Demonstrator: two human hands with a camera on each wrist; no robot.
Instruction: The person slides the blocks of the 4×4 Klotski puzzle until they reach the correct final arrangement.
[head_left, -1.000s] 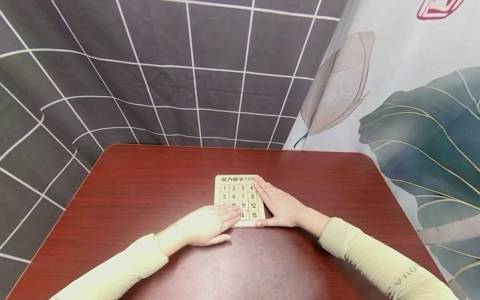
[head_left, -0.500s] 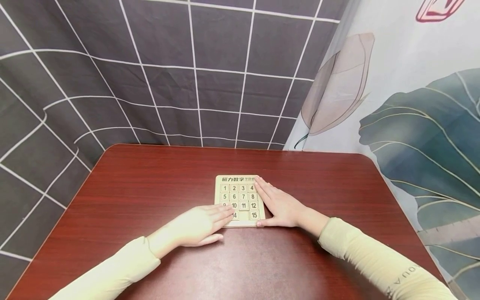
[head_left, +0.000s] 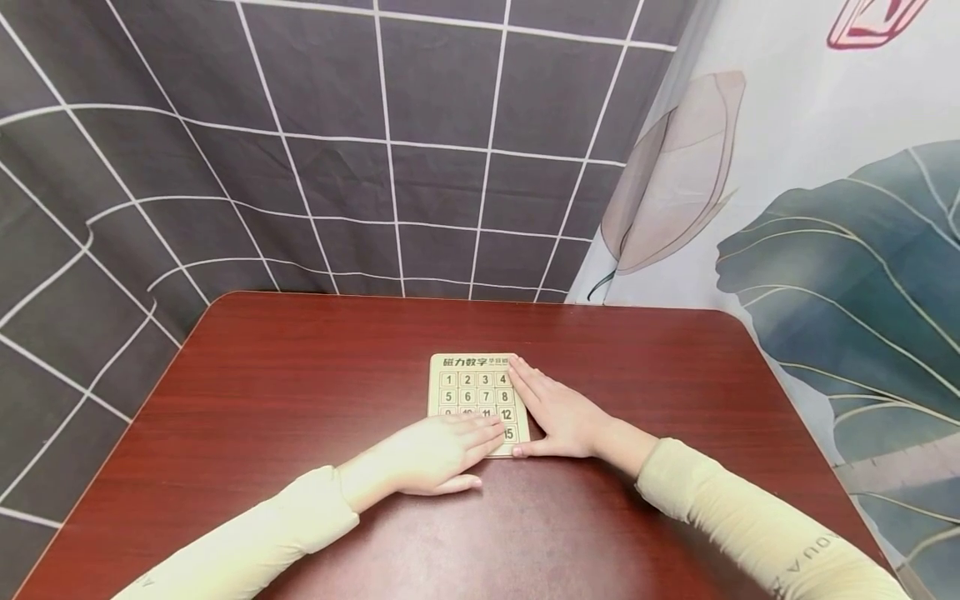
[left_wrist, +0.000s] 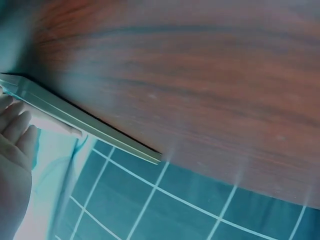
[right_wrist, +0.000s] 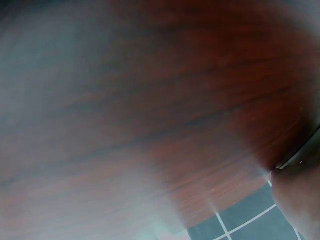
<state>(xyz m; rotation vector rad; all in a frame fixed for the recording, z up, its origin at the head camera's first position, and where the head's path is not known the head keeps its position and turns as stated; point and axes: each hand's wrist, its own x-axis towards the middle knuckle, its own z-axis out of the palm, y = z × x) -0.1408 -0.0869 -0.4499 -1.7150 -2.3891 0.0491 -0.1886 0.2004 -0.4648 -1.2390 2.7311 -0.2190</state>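
Observation:
A cream sliding number puzzle lies flat on the table in the head view. Its upper two rows read 1 to 8 in order. My left hand lies over the lower rows, fingers straight, hiding most of the bottom row; the 15 tile shows partly past the fingertips. Along the board's right side rests my right hand, fingers extended at the upper right corner and thumb at the lower right one. The left wrist view catches the puzzle's side edge; in the right wrist view, part of the hand appears.
The dark red wooden table runs around the board. Behind it hangs a grey cloth with white grid lines, and a white leaf-patterned curtain hangs at the right.
My left hand went slightly left, then slid right across the bottom row. Half a second ago the 14 tile stood further left with a gap beside 15. My right hand stays put.

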